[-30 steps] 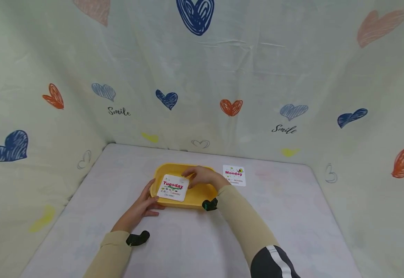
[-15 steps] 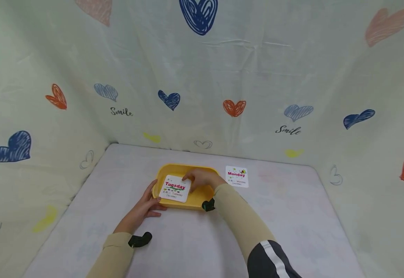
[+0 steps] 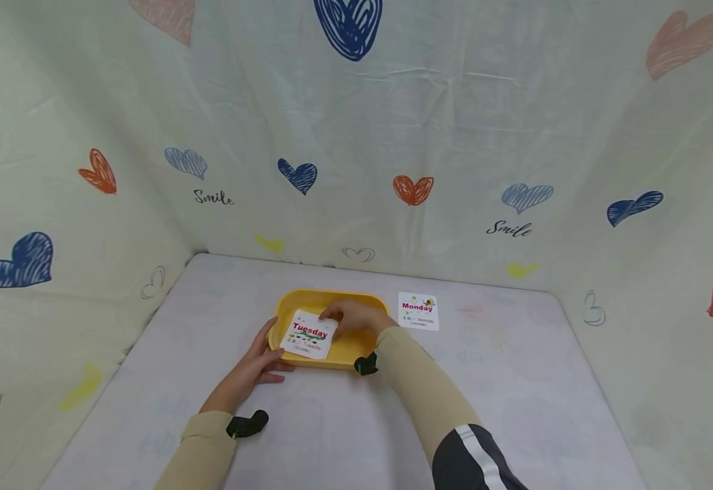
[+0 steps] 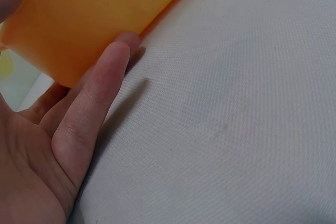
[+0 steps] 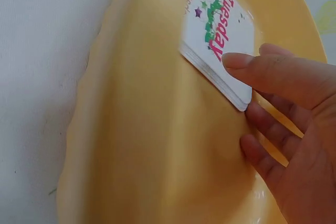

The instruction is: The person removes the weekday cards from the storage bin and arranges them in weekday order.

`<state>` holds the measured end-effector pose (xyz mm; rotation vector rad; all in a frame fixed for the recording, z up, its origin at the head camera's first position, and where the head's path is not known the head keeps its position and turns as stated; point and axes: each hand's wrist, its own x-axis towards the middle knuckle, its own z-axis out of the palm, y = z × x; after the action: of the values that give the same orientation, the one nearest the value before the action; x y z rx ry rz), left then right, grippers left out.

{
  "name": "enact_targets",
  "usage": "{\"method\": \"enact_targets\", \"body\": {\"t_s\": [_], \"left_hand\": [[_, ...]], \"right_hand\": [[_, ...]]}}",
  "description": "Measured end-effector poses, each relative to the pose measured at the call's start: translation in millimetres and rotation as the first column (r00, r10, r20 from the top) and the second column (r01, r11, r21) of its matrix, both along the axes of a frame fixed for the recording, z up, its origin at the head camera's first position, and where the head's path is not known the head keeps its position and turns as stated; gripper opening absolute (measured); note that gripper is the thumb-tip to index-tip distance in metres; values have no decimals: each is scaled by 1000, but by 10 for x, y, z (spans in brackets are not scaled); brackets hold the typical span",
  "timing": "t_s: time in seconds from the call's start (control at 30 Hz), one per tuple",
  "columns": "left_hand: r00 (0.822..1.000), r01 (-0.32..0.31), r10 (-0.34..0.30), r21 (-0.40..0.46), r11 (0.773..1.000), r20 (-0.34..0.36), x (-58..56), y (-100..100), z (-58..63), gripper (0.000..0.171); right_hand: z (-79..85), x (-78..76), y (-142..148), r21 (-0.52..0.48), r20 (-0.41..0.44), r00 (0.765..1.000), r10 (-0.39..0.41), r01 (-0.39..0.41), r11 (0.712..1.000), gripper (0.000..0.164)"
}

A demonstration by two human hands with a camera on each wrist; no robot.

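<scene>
A yellow tray (image 3: 356, 350) stands on the table, with a stack of white cards inside its left half. The top card (image 3: 309, 335) reads "Tuesday" in red above small coloured stars. My right hand (image 3: 356, 317) pinches this card at its right corner; in the right wrist view the thumb (image 5: 239, 61) lies on its face and the fingers are at the stack's edge. My left hand (image 3: 257, 361) holds the tray's left end, thumb at the rim. In the left wrist view some fingers (image 4: 86, 108) reach against and beneath the tray's outer wall (image 4: 89, 19).
A "Monday" card (image 3: 418, 311) lies face up on the white table (image 3: 485, 381), right of the tray. A pale curtain (image 3: 454, 122) printed with hearts and "Smile" closes off the back and both sides.
The Tuesday card has turned slightly clockwise under my right hand, whose thumb side has come over its corner. My left hand keeps its place on the tray.
</scene>
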<state>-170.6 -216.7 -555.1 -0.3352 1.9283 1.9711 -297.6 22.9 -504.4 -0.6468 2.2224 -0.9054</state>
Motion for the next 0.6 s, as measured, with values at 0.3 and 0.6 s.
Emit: {"method": "enact_targets", "body": {"t_s": [0.3,0.6], "left_hand": [[1000,10,-10,16,1000,0,-1,-11,-18,75],[1000,-11,10,-7,1000,-5,-12,7,-5,75]], "right_hand": [[-39,-18,-19,-63,60,998,-14,18,998,38],[-78,-68,-56,-94,109,993,-36,47,994,36]]}}
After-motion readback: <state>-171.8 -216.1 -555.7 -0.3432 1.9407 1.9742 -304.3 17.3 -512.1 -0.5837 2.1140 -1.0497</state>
